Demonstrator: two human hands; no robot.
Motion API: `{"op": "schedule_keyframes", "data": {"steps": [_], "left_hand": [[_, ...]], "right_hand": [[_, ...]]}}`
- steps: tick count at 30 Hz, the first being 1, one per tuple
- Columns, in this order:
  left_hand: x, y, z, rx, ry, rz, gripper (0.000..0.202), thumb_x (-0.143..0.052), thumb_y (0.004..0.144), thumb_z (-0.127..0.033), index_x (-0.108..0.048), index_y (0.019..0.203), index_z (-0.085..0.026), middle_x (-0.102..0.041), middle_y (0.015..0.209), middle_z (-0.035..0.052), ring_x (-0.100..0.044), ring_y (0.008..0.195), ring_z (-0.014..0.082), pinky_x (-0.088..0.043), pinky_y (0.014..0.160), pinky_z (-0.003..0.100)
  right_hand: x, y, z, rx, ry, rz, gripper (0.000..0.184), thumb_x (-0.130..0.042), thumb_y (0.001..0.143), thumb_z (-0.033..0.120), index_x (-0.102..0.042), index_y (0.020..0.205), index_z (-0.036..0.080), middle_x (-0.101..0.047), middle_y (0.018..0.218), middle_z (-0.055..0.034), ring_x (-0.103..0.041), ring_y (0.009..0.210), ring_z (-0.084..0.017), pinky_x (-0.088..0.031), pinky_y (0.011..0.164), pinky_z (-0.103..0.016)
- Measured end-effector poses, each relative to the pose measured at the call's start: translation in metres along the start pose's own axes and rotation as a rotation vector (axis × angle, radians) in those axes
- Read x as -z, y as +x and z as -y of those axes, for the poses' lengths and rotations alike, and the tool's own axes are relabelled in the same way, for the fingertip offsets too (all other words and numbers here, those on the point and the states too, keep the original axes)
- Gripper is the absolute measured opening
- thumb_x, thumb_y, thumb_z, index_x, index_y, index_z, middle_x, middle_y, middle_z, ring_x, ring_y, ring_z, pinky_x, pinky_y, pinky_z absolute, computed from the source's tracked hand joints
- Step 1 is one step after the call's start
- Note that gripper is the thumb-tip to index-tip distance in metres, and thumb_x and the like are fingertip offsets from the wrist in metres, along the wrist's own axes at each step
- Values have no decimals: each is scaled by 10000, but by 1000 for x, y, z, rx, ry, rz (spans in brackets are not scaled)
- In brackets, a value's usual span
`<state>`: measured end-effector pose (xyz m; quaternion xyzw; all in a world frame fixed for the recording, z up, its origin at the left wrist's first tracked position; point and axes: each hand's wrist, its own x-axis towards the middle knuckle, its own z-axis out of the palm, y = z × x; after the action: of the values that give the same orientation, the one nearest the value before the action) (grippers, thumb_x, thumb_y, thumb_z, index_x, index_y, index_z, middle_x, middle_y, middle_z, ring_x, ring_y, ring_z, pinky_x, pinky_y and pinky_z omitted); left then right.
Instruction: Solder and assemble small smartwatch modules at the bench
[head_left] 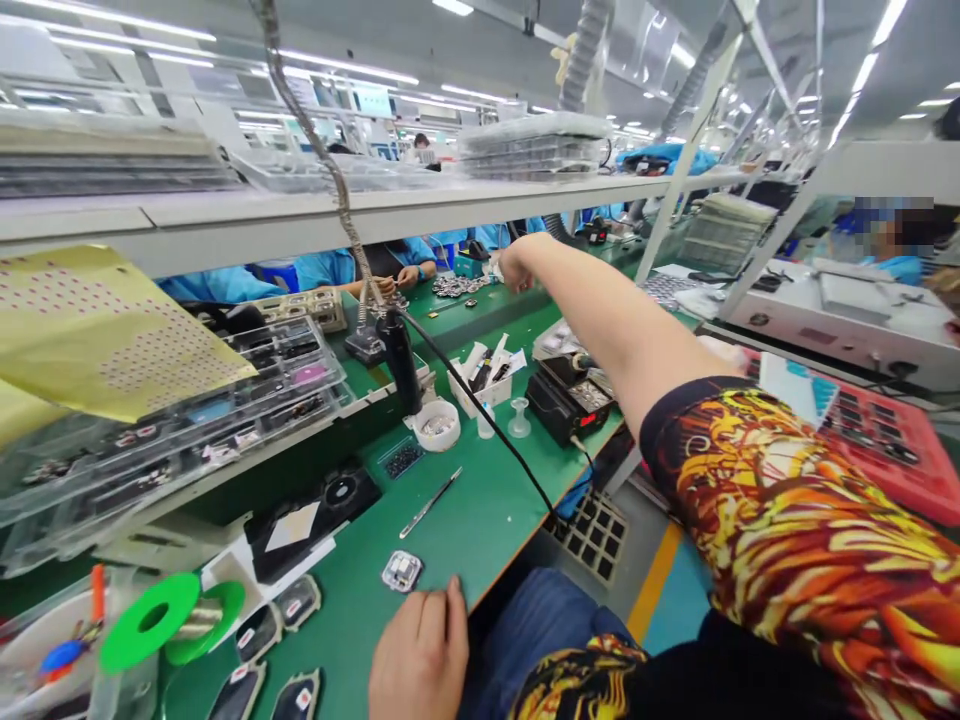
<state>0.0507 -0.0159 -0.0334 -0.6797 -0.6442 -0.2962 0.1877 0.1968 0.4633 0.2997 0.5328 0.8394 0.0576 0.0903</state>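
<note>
My left hand (421, 655) rests on the green bench top (480, 520) with its fingers curled in together, and nothing shows in it. Just beyond its knuckles lies a small square electronic device (403, 571), its pale inside facing up. Tweezers (430, 503) lie farther up the bench, apart from the hand. My right arm stretches across to the far side, where my right hand (519, 264) has its fingers bent down. Something whitish shows at the fingertips, too small to name. Near that hand is a pile of small metallic parts (459, 286).
A black box with a red display (570, 405), a white bin (487, 380) and a round white dish (436, 426) stand mid-bench. A black cable (480, 410) crosses over them. Green spool (150, 622) and stacked trays (285, 380) are at left. Opposite, a co-worker's hands (409, 276) are busy.
</note>
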Motion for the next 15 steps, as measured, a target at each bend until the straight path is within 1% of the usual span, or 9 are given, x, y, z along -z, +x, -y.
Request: {"op": "schedule_keyframes", "data": {"steps": [2, 4, 7, 8, 10, 11, 13, 14, 15], "left_hand": [[3, 2, -1, 11, 26, 37, 299, -584, 1076, -272, -604, 780, -233, -551, 733, 11, -568, 701, 190, -425, 713, 321], [5, 2, -2, 23, 46, 54, 346, -590, 1080, -297, -568, 741, -231, -533, 730, 9, -557, 698, 194, -410, 717, 327], [6, 0, -1, 35, 57, 71, 383, -573, 1094, -343, -556, 728, -232, -542, 734, 9, -562, 704, 193, -393, 723, 329], [5, -1, -1, 38, 64, 80, 400, -564, 1099, -359, -550, 720, -233, -543, 728, 9, -564, 702, 193, -387, 722, 330], [4, -3, 0, 43, 90, 102, 431, -542, 1108, -379, -544, 702, -234, -553, 720, 11, -572, 698, 193, -375, 715, 334], [3, -4, 1, 43, 105, 115, 441, -530, 1112, -383, -548, 697, -234, -561, 717, 12, -578, 695, 193, -371, 712, 337], [2, -4, 2, 39, 127, 148, 453, -505, 1120, -380, -574, 696, -234, -586, 710, 16, -595, 691, 196, -368, 711, 344], [1, -3, 2, 38, 130, 173, 461, -494, 1123, -376, -591, 694, -235, -601, 703, 18, -605, 689, 198, -367, 713, 347], [2, -2, 1, 37, 127, 208, 472, -484, 1126, -374, -611, 693, -236, -619, 697, 19, -617, 686, 198, -365, 710, 349]], "right_hand": [[5, -33, -12, -124, -37, 152, 400, -785, 990, 397, -780, 860, 19, -751, 1012, -136, -732, 1074, -309, -567, 953, -471], [7, -70, -22, -126, -96, 189, 292, -801, 979, 319, -794, 877, 45, -755, 984, -109, -726, 1044, -290, -565, 967, -452], [2, -144, -28, 182, -52, -99, 94, -761, 973, 184, -825, 969, 115, -767, 974, -86, -717, 968, -255, -562, 967, -426], [-5, -173, -27, 307, 19, -222, 113, -723, 984, 158, -830, 1012, 140, -772, 980, -81, -713, 949, -244, -559, 963, -421], [-30, -235, -18, 518, 226, -416, 179, -672, 1010, 175, -824, 1105, 181, -780, 1058, -74, -709, 963, -232, -553, 962, -414], [-48, -264, -10, 622, 357, -456, 211, -646, 1023, 189, -813, 1151, 193, -779, 1108, -72, -708, 1000, -227, -550, 968, -404], [-97, -313, 7, 780, 666, -369, 215, -633, 1037, 227, -800, 1172, 210, -779, 1115, -53, -717, 1013, -200, -561, 946, -360], [-125, -331, 15, 794, 815, -284, 217, -636, 1041, 248, -793, 1186, 214, -778, 1120, -50, -722, 1017, -192, -568, 949, -349], [-153, -342, 20, 731, 967, -226, 223, -658, 1035, 288, -784, 1203, 213, -776, 1105, -54, -725, 986, -188, -579, 908, -336]]}}
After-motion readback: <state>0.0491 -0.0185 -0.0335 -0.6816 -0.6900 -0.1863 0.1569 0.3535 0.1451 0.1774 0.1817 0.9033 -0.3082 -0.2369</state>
